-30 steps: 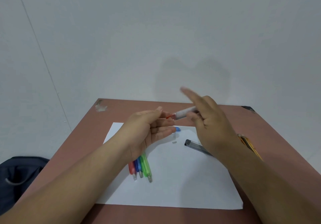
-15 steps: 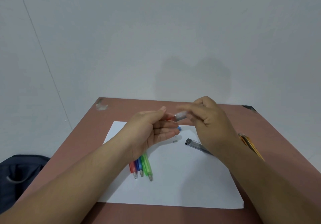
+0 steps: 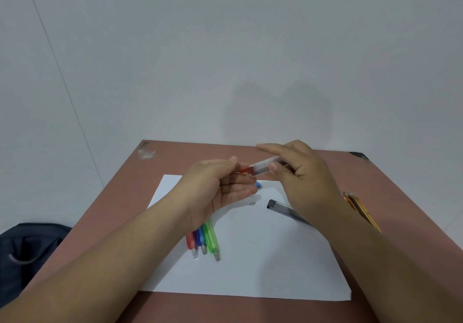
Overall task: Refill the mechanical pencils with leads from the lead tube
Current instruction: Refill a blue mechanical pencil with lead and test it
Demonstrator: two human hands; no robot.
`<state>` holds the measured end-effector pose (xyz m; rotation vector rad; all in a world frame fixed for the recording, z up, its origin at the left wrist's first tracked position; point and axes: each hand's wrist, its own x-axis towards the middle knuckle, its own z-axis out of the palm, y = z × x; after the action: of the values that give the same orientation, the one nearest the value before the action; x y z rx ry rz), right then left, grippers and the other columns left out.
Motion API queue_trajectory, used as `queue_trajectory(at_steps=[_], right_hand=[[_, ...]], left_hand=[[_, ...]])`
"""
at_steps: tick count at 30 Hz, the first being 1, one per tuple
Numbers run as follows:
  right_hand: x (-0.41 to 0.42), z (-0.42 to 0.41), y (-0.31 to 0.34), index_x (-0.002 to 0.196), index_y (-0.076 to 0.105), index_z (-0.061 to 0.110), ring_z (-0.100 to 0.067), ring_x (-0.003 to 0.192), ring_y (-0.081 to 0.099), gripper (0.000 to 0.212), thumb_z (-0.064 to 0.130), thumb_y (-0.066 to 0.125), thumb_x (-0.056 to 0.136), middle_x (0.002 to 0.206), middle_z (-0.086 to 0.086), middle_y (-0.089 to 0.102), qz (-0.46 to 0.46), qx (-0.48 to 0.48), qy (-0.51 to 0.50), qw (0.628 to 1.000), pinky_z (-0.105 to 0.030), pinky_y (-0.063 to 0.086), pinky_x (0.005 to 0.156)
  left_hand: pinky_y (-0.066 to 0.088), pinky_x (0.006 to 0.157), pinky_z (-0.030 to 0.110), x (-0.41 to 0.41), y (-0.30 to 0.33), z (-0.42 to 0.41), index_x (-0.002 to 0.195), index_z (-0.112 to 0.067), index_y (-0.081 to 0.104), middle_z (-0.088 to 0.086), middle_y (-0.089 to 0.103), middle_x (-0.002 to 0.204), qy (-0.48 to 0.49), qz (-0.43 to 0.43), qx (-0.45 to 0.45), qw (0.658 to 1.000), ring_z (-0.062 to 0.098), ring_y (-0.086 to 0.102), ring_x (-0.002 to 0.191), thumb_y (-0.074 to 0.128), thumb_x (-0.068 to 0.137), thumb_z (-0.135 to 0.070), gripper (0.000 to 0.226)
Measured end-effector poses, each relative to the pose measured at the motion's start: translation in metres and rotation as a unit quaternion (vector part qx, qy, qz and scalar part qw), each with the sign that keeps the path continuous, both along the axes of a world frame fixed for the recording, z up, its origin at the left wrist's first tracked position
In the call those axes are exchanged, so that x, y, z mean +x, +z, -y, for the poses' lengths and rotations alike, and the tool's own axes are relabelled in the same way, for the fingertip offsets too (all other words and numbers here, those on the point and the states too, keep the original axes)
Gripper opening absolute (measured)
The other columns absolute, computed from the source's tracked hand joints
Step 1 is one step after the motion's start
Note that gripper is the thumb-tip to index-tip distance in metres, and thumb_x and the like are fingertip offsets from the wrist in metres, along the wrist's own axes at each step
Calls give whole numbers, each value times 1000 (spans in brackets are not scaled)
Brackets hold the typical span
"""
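Above a white sheet [image 3: 250, 260] on the desk [image 3: 400, 222], both hands share one pencil [image 3: 263, 168]: left hand [image 3: 218, 187] fingers pinch its red end, right hand [image 3: 300, 180] grips the barrel, likely steadying it for loading. The lead tube [image 3: 283, 207] lies just beside, within reach.

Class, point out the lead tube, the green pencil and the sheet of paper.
lead tube [image 3: 281, 208]: head view, clear body near its dark cap.
green pencil [image 3: 211, 238]: head view, mid-barrel.
sheet of paper [image 3: 263, 260]: head view, bare middle.
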<state>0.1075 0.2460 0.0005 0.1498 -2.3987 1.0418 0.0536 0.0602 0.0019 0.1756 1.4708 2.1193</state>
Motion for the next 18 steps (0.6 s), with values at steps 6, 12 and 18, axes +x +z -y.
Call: queue_trajectory(at_steps=[6,12,18], right_hand=[[2,0,5,134,47,62,-6,87,52,63,10,57,100,98,12,51,14,-31,-10,999,-13,42,77],[2,1,6,122,58,60,-3,84,52,59,5,59,99,96,12,53,-3,-52,5,999,-12,39,74],[3,2,6,121,62,54,1,84,52,56,3,56,98,89,29,55,-9,-17,10,1000,-16,38,73]], left_hand=[[63,77,34,-2,-4,0,109,9,63,27,73,100,13,-24,-30,999,35,74,83,46,105,-13,28],[63,76,34,0,-2,0,107,11,64,30,72,103,10,-17,-22,1000,34,74,82,47,105,-12,28],[63,76,34,0,-2,0,107,9,65,30,72,103,9,-16,-20,1000,34,74,83,47,104,-12,27]])
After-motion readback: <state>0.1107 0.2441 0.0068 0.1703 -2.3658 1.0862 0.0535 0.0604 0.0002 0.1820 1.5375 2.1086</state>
